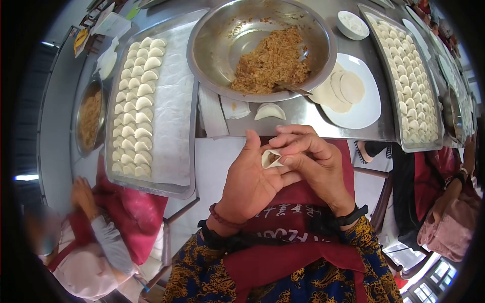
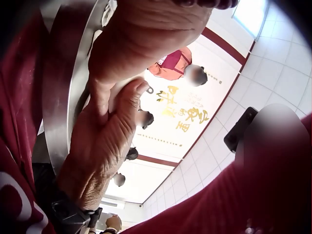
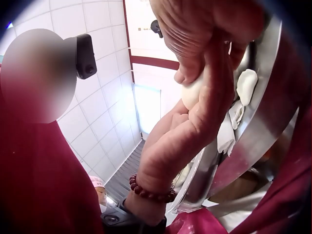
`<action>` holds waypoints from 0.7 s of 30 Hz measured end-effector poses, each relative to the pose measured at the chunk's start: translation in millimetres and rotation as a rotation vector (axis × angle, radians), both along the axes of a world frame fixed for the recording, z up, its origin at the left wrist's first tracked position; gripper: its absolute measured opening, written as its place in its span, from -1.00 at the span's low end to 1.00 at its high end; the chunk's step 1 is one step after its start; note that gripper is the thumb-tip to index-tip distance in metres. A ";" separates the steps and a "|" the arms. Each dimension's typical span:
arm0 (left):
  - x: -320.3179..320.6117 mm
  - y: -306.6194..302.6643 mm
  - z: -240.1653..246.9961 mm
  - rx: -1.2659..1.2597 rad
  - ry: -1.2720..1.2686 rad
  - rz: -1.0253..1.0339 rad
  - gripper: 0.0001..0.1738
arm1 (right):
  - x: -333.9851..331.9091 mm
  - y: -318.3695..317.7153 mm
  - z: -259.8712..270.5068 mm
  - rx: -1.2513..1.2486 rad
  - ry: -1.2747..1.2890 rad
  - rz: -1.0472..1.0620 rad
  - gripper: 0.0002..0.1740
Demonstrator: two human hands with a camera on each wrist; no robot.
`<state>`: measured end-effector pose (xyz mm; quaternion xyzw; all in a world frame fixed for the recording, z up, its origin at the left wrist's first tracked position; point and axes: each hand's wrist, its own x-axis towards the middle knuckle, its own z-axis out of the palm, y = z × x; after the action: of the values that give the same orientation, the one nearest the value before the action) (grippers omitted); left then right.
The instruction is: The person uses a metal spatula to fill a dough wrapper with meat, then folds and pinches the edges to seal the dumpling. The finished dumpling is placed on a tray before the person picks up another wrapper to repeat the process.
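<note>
A partly folded dough wrapper [image 1: 270, 159] with brown filling showing in its opening lies on the fingers of the left hand [image 1: 251, 188], whose palm faces up and thumb points away from it. The right hand [image 1: 323, 169] pinches the wrapper's edge between thumb and fingers. In the left wrist view the pale dough [image 2: 118, 93] shows between the left hand [image 2: 146, 41] and the right hand [image 2: 102, 141]. The right wrist view has the dough [image 3: 193, 95] between the right thumb and the left fingers; its filling is hidden there.
Ahead stands a steel bowl [image 1: 212, 76] of filling [image 1: 273, 60] with a utensil. One folded dumpling [image 1: 270, 111] lies before it. Round wrappers [image 1: 348, 88] rest on a white plate [image 1: 364, 118]. Trays of dumplings [image 1: 174, 188] [image 1: 417, 146] flank the bowl; people sit at both sides.
</note>
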<state>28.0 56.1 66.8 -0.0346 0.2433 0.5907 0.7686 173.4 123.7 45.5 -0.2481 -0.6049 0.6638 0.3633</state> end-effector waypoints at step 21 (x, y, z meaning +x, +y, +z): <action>-4.3 -2.5 11.2 0.046 0.506 -0.224 -0.21 | 7.5 8.2 7.7 0.107 -0.178 0.148 -0.78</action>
<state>23.6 53.6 78.0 0.1587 0.4161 0.4972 0.7446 180.9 131.9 53.2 -0.2407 -0.6860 0.6309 0.2709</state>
